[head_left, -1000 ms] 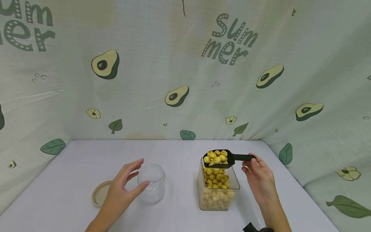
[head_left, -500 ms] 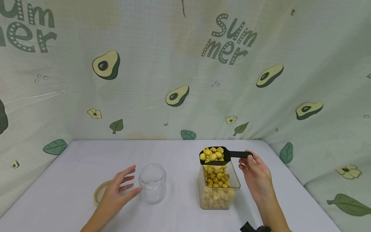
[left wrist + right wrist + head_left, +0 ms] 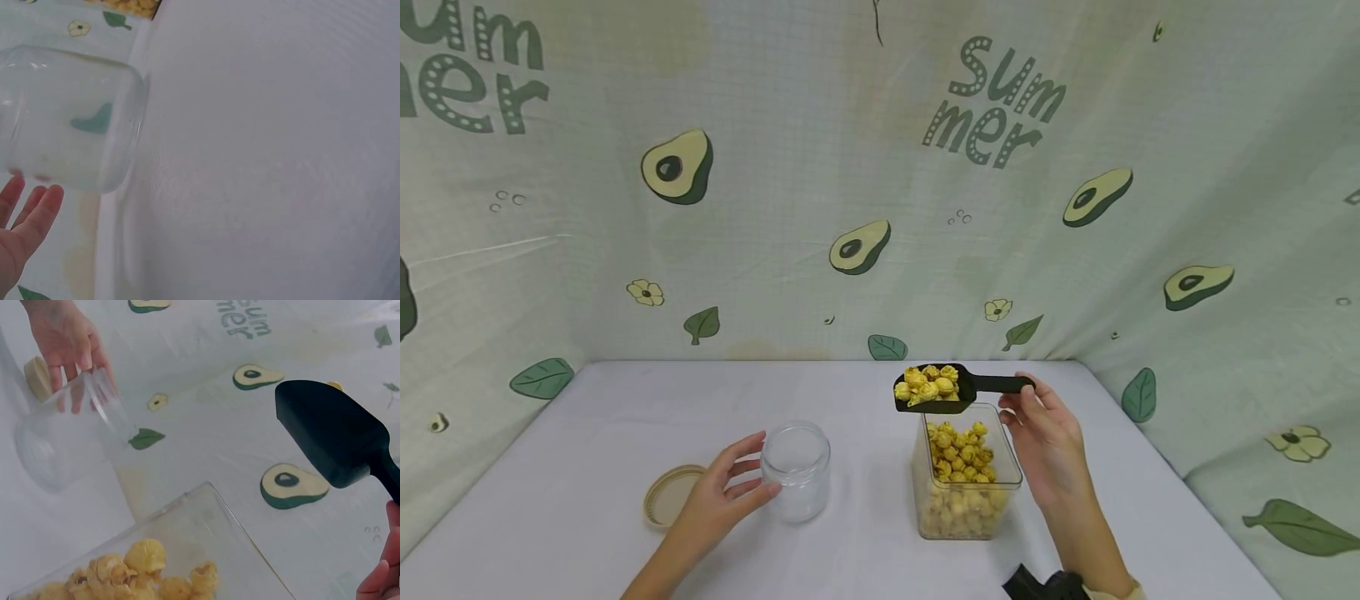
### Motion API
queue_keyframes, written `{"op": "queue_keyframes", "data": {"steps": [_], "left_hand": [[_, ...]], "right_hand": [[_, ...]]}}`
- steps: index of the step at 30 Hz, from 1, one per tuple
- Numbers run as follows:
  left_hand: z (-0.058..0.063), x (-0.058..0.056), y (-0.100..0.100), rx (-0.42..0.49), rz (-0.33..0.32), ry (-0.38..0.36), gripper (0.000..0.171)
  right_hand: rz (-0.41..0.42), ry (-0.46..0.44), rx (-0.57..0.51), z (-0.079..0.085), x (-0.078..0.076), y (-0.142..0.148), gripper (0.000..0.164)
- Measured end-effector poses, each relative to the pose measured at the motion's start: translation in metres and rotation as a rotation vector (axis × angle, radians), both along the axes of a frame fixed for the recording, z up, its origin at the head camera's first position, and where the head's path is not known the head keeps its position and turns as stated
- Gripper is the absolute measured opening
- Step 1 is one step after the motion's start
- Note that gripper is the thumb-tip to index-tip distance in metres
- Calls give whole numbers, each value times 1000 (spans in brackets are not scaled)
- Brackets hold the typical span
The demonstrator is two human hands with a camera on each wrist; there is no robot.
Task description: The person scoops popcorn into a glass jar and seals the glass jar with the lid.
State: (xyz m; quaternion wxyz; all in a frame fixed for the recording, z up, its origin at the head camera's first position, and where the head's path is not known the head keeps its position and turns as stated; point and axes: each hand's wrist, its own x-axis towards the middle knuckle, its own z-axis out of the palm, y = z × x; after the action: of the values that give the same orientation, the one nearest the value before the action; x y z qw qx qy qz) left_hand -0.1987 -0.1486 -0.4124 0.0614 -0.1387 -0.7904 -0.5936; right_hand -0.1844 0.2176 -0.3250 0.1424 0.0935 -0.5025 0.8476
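A black scoop [image 3: 932, 388] heaped with yellow popcorn [image 3: 934, 382] is held level by its handle in my right hand [image 3: 1045, 429]. It hangs above the back left rim of a clear square container [image 3: 966, 510], which has more popcorn inside. Left of the container, a clear glass jar [image 3: 796, 472] stands upright with no lid on. My left hand [image 3: 718, 500] is at the jar's left side, fingers spread and thumb near its front. In the left wrist view the fingertips [image 3: 53, 197] come right up to the glass; firm contact is hard to tell.
A round lid [image 3: 673, 496] with a tan rim lies on the white table [image 3: 617, 433], partly behind my left hand. A cloth [image 3: 760, 167] printed with avocados hangs behind the table and at its sides. A black strap [image 3: 1048, 583] is on my right wrist.
My right hand has carried the loaded scoop up and to the left. My left hand first drew back from the jar, then came in again to its left side.
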Motion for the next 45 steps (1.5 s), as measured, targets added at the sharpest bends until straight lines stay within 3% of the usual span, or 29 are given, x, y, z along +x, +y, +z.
{"op": "queue_keyframes", "data": {"steps": [23, 35, 41, 45], "left_hand": [[-3, -4, 3, 22, 20, -99, 58], [-2, -4, 5, 13, 47, -132, 61], [-3, -4, 4, 20, 44, -141, 61], [-2, -4, 4, 24, 44, -138, 61]], "right_hand": [[-1, -158, 57, 1, -14, -60, 11], [24, -66, 46, -9, -20, -77, 18], [-32, -200, 95, -4, -22, -84, 22], [-39, -214, 142, -2, -23, -87, 26]]}}
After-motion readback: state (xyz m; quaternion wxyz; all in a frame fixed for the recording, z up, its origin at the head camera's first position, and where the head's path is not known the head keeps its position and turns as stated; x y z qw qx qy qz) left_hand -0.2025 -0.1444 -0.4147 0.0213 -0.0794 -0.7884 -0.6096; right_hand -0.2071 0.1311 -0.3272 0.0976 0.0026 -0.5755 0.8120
